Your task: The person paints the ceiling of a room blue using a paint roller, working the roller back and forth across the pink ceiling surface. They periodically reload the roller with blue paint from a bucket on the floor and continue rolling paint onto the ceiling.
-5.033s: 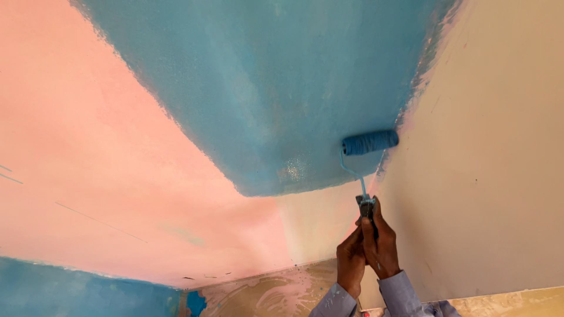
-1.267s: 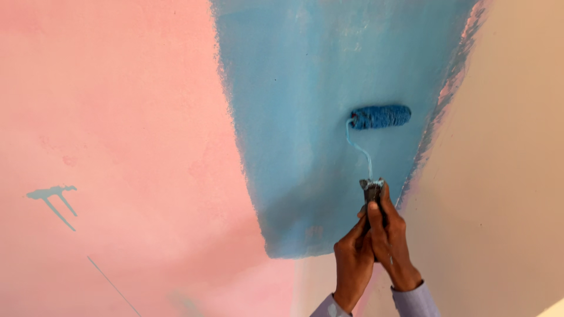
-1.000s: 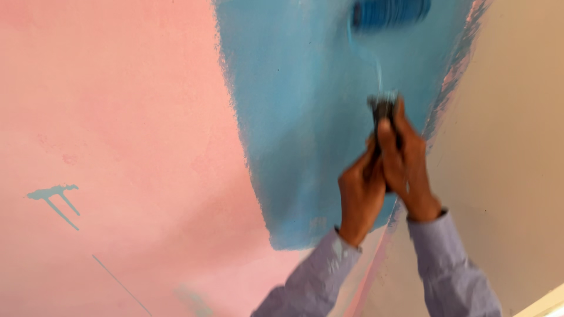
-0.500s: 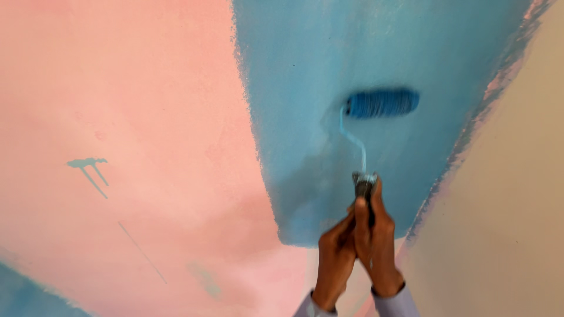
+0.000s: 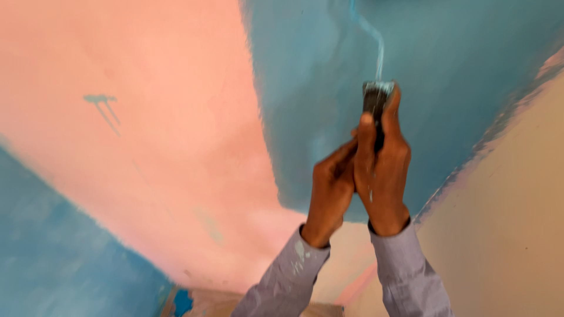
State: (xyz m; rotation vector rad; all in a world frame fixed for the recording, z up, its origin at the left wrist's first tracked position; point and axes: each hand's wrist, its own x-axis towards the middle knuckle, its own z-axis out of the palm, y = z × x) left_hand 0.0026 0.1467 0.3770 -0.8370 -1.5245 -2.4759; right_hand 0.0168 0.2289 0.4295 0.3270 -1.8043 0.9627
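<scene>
Both my hands grip the dark handle (image 5: 374, 103) of a paint roller, raised against the wall. My right hand (image 5: 385, 161) wraps the handle with its thumb up along it. Beside it, my left hand (image 5: 330, 191) clasps the handle's lower end. A thin metal rod (image 5: 376, 44) runs from the handle up to the top edge of the view; the roller head is out of sight above. Behind the rod lies the blue painted patch (image 5: 423, 88) of the wall. My grey sleeves carry paint spots.
The wall to the left is pink (image 5: 147, 135) with a small blue smear (image 5: 103, 105). Another blue area (image 5: 53, 258) fills the lower left. A beige wall (image 5: 511, 235) meets the painted one at the right corner.
My hands have pushed the roller upward, so the roller head has left the top of the view. The camera has tilted, showing more of the lower left blue area.
</scene>
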